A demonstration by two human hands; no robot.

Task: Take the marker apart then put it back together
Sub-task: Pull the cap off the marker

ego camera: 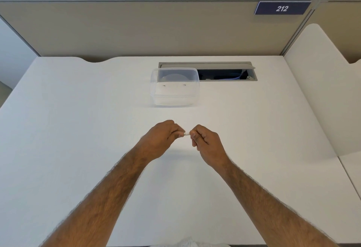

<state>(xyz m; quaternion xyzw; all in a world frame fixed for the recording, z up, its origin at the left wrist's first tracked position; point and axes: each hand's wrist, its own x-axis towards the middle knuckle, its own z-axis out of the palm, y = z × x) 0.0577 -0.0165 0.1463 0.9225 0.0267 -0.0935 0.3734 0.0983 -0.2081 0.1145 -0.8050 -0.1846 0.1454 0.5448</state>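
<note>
While both forearms reach forward over the white counter (78, 129), the left hand (159, 139) and the right hand (207, 143) meet above its middle, knuckles turned toward each other. Between them runs the marker (186, 134), of which only a short pale stretch shows in the narrow gap between the two sets of fingertips; the rest is hidden inside the curled fingers, so its colour, its cap and whether it is whole or already parted cannot be told. The left hand is clenched around its end of the marker, thumb and forefinger pinching just left of the exposed piece. The right hand grips the other end in the same way, its thumb lying along the top and the remaining fingers folded under the palm. The marker lies roughly level, pointing from one hand to the other, and a soft shadow on the counter below the hands shows it is held clear of the surface.

Beyond the hands, well apart from them and slightly to the right hand's far side, a clear plastic container (175, 86) sits on the counter. Just past it a cable hatch (226, 73) is set into the counter, its grey flap raised and cables visible in the dark opening. Farther still, up and to the right of the right hand, a dark blue sign (282, 8) reading 212 hangs on the beige partition (136, 29).
</note>
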